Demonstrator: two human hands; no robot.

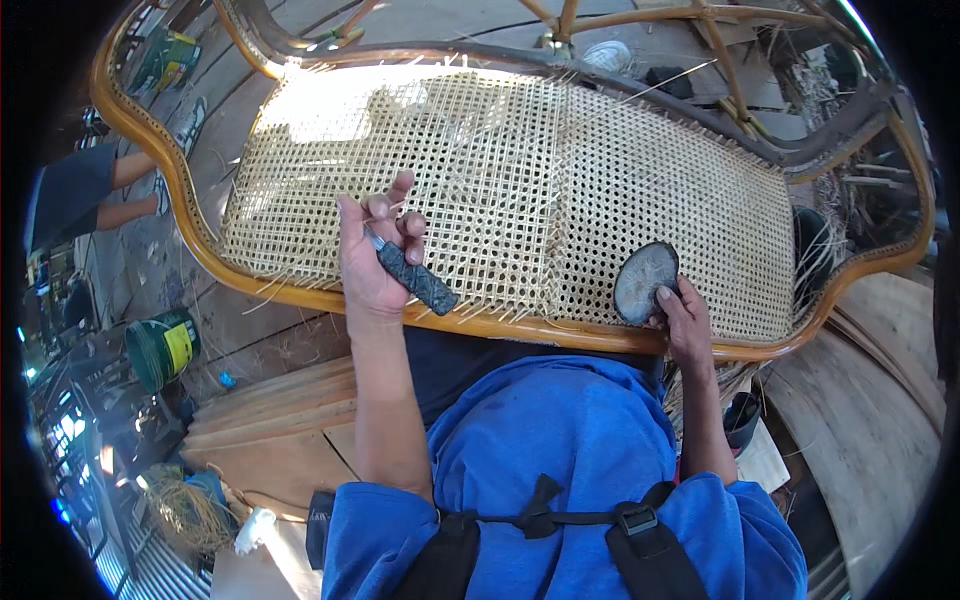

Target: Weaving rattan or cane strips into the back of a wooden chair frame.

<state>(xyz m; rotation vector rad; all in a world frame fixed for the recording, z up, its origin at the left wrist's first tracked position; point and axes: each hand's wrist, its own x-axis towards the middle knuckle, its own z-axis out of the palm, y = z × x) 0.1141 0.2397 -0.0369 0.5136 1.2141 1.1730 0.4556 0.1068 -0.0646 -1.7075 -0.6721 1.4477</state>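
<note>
A woven cane panel [500,180] stretches across a curved varnished rattan frame [290,293] in front of me. Over its near left part, my left hand [378,255] is turned palm up with fingers loosely curled. Across that palm lies a tool with a dark wrapped handle [425,285]; a short bit of metal shows at its top, the rest is hidden by the fingers. My right hand [685,318] grips the lower edge of a round grey disc with a dark rim [645,283], tilted above the panel's near right part. Loose cane ends stick out along the panel's edges.
Green buckets with yellow labels stand at left [163,348] and far left [165,62]. Another person's legs [130,175] show beyond the frame's left end. Flat wooden boards [280,420] lie at lower left, beside a bundle of cane strands [185,510]. Rattan poles [640,18] cross behind.
</note>
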